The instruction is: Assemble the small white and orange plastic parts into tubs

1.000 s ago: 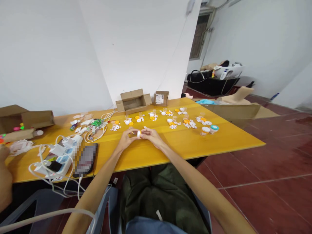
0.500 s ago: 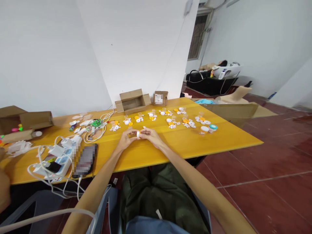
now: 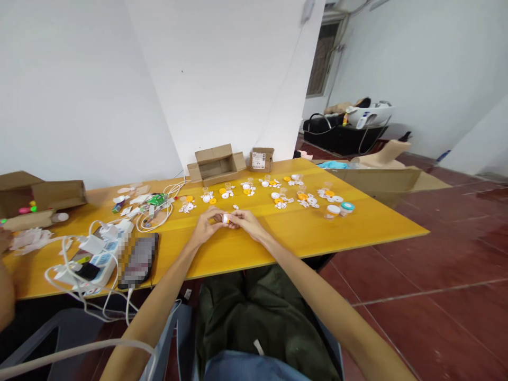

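Both my hands meet above the table near its front middle. Between their fingertips is a small white-and-orange plastic jar part [image 3: 226, 218], mostly covered by the fingers. My left hand [image 3: 205, 226] closes on it from the left and my right hand [image 3: 246, 221] from the right. Just beyond my right fingers lies a small white piece [image 3: 235, 207]. Farther back are several groups of clear cups, orange rings [image 3: 280, 201], white rings [image 3: 275, 196] and small white pieces. To the right stand a white-lidded clear jar [image 3: 332, 212] and a teal-lidded jar [image 3: 347, 208].
On the left are a power strip [image 3: 105, 259] with chargers and looping cables, a phone [image 3: 138, 260] and a green circuit board [image 3: 157, 199]. Cardboard boxes [image 3: 216, 165] stand at the back by the wall. Another person's arm [image 3: 6, 296] shows at the left edge.
The jar part has turned slightly between my fingers, and the fingers of my right hand have shifted a little. The other person's arm at the left edge has moved slightly.
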Available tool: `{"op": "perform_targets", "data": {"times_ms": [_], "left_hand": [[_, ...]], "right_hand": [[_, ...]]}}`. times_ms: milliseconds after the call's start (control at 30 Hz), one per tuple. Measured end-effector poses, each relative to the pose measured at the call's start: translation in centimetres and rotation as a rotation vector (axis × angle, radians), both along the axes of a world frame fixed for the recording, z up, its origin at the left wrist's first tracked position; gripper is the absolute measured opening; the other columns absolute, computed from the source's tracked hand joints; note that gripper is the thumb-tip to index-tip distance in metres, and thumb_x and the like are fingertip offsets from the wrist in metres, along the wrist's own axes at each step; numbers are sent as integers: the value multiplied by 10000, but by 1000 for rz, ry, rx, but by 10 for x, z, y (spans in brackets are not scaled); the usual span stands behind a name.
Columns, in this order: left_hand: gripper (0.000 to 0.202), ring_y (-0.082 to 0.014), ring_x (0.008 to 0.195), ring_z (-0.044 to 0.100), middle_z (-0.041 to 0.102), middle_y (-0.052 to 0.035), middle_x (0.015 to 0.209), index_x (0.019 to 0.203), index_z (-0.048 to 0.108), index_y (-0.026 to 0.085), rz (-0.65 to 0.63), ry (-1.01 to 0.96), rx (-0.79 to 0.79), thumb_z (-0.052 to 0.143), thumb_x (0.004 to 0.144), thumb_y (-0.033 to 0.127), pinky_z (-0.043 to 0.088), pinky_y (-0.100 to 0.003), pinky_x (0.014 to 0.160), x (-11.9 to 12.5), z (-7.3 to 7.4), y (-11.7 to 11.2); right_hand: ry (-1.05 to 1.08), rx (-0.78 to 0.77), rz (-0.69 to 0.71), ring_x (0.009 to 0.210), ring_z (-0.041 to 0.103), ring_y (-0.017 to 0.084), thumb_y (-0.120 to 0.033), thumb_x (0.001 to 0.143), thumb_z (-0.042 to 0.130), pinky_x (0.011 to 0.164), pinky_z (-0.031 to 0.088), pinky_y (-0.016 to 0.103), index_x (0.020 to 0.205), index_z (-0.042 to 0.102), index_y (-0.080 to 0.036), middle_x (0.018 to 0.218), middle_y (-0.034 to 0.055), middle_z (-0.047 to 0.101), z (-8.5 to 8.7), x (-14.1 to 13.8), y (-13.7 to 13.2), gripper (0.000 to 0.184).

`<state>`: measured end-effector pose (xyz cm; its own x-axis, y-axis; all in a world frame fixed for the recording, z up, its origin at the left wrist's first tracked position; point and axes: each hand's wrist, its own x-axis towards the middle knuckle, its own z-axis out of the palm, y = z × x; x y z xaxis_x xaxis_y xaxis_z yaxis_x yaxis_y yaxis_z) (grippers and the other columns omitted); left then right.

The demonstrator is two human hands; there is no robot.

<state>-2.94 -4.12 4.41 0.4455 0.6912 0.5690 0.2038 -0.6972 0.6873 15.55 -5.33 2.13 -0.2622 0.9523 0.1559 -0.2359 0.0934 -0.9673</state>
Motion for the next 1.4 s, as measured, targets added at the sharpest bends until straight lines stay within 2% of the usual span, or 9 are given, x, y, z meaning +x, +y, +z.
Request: {"op": "perform_targets", "data": {"times_ms": [167,300,500,733,900,1067,1400], "left_hand": [[274,-154,729,628,682,-41,859,950,742,192,4,-27,-57,797,762,384,554,-313,738,3,0,-1],[257,-156,746,645,702,-48,892,935,724,185,46,-30,-100,802,746,340,558,-304,745,6,-1,-1],[200,-169,815,650,711,-52,938,940,706,193,104,15,-50,753,763,275,544,-300,776,8,-3,-1],[175,-183,857,641,711,-39,958,968,700,216,158,47,54,714,797,252,529,-311,786,12,-2,-3],[250,-199,903,639,702,-56,1021,1040,709,226,160,53,86,745,799,281,533,-331,819,14,-1,-5],[211,-194,895,638,692,-57,1025,1032,730,230,157,34,67,707,840,313,547,-342,841,14,-3,-4],[233,-183,850,664,708,-50,979,1010,744,222,162,-30,9,740,802,327,571,-342,832,13,-9,-1]], "right_hand": [[0,-18,-12,632,670,159,-686,516,839,703,567,309,706,724,-185,664,29,720,-1,-2,1,548],[-6,7,-31,678,697,193,-725,562,791,751,586,349,711,740,-184,686,39,730,-5,-4,2,563],[14,15,9,736,708,214,-765,582,750,838,587,395,695,754,-187,668,39,713,-6,-5,2,589],[80,-12,24,820,696,195,-662,575,823,885,577,379,744,780,-197,754,46,728,-5,-1,2,497],[117,5,-5,899,693,218,-651,560,833,939,554,402,756,791,-207,827,46,752,-1,-2,-1,487],[103,0,-29,959,687,235,-573,581,848,969,526,406,804,801,-211,860,52,768,0,-1,-3,429],[94,-10,-76,917,700,233,-451,575,874,928,531,399,867,803,-227,882,39,781,-3,-1,-2,375]]}}
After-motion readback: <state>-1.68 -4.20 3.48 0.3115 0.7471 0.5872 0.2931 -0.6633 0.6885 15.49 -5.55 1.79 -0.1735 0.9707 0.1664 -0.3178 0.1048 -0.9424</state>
